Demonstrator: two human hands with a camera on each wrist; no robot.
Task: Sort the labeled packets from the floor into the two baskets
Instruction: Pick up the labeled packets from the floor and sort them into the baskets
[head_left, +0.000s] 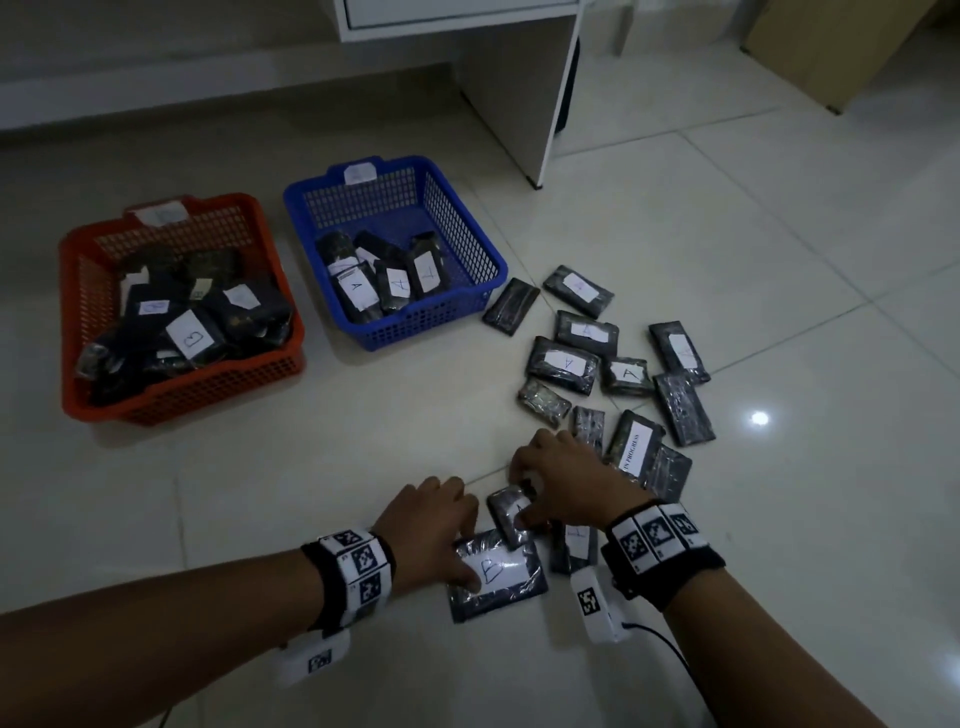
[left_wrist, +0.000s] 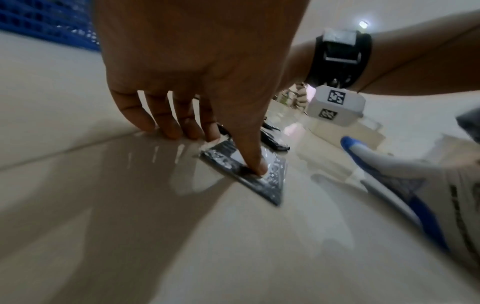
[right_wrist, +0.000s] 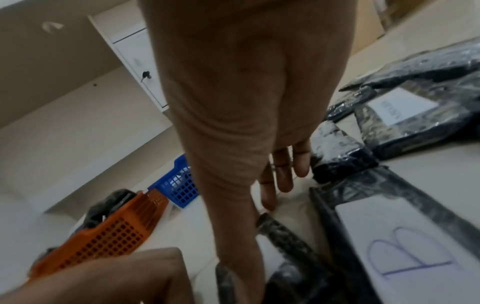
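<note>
Black wrapped packets (head_left: 613, 364) with white labels lie scattered on the tiled floor, to the right of the baskets. The blue basket (head_left: 467, 218) holds packets marked A and the red basket (head_left: 78, 291) holds packets marked B. My left hand (head_left: 466, 535) has its thumb pressed on the label of a large B packet (head_left: 498, 571), with straight fingers reaching the floor past its far edge. Its thumb on this packet (left_wrist: 272, 179) shows in the left wrist view. My right hand (head_left: 519, 493) arches over a small packet (head_left: 504, 514), thumb on it and fingertips at its far end.
A white desk leg (head_left: 519, 104) stands behind the blue basket and a cardboard box (head_left: 831, 47) sits at the far right. A packet labelled "IN PROGRESS" (head_left: 636, 447) lies beside my right hand. A shoe (left_wrist: 415, 185) rests near the B packet.
</note>
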